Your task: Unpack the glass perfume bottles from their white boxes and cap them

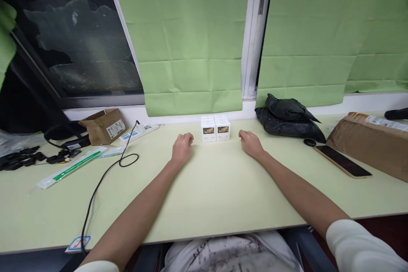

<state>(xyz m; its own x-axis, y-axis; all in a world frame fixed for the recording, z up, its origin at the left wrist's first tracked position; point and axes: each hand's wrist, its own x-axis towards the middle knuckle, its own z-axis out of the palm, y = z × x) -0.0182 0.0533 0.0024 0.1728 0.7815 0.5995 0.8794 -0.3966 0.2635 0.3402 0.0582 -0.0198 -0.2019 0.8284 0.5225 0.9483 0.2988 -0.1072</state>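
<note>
- two rows of small white boxes (218, 131), packed side by side toward the far edge of the surface (216, 195), between both hands and below the green curtain (191, 51); set touching, probably for one square, steady block.
- printed pictures (208, 130) upright on the near faces, perhaps turned this way for easy viewing.
- left hand (182, 148) on the surface, near the boxes but apart from them; fingers loosely curled inward, no held thing visible.
- right hand (251, 143) at the opposite side, likewise near without touching, fingers bent in; hard to tell for either hand how far closed, with the inner side hidden.
- to the right, black plastic bag (288, 117), small black disc (309, 142), phone (343, 161) lying flat, and cardboard box (372, 144) just beside it; together likely a limit on reach that way.
- to the left, open brown carton (105, 127), power strip (137, 133), green-and-white packet (78, 168) and tangled black parts (22, 157), all well apart from the boxes.
- black cable (98, 185) looping down past the near edge, beside the left forearm (140, 208); probably the likeliest snag.
</note>
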